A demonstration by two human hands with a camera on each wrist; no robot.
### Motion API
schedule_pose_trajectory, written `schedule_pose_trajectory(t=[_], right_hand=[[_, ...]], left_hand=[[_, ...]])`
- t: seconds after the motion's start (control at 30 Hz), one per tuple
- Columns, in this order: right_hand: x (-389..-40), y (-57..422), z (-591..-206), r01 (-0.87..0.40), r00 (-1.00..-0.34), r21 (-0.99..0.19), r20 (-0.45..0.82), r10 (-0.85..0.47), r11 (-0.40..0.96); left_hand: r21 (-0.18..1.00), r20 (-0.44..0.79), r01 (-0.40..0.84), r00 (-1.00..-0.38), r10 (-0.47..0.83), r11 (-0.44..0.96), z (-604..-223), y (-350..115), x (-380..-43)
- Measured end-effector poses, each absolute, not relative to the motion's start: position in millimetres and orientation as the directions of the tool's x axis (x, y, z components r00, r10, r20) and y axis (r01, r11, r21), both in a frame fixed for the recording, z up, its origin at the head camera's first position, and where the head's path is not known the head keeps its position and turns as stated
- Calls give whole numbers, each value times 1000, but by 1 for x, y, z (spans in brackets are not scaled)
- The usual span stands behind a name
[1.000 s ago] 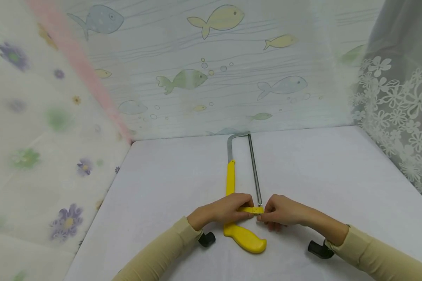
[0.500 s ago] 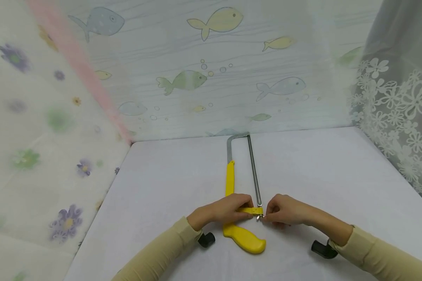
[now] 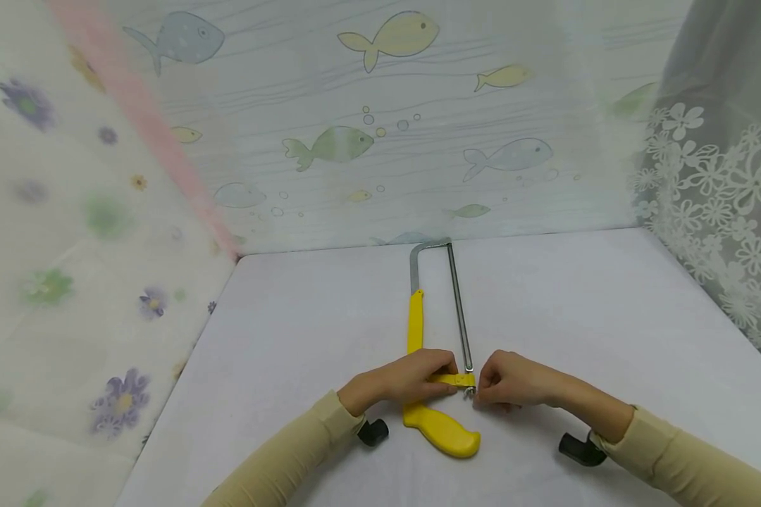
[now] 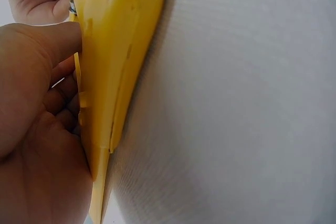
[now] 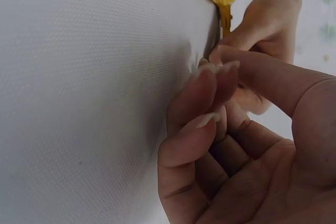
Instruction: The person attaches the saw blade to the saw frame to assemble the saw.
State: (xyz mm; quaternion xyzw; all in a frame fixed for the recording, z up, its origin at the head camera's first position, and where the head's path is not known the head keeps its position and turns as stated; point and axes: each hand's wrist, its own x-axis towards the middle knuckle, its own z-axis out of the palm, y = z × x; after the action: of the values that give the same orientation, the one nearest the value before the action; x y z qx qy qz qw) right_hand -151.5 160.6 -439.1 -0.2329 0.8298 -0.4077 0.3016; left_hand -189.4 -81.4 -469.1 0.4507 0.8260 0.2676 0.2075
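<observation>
A hacksaw with a yellow frame and handle lies on the white table, its grey metal bow at the far end. My left hand grips the yellow cross arm near the handle; in the left wrist view its thumb presses against the yellow plastic. At the near end of the blade, a small metal wing nut sticks out of the yellow arm. My right hand has its curled fingers and thumb at this wing nut, pinching at its right side. In the right wrist view the fingertips mostly hide it.
White cloth covers the table. A fish-patterned curtain hangs behind, a flowered one at the left and a grey lace one at the right. Black wrist devices sit under both forearms.
My right hand first covered the wing nut, shifted slightly right so that it showed, and has come back a little left against it. The left hand and hacksaw stay in place.
</observation>
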Motion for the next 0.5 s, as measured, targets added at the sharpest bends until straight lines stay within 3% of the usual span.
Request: schedule_pose_trajectory(t=[0.5], right_hand=[[-151, 155, -438, -71, -733, -819, -344, -587, 569]], left_hand=[[637, -94, 633, -503, 859, 440, -468, -81, -189]])
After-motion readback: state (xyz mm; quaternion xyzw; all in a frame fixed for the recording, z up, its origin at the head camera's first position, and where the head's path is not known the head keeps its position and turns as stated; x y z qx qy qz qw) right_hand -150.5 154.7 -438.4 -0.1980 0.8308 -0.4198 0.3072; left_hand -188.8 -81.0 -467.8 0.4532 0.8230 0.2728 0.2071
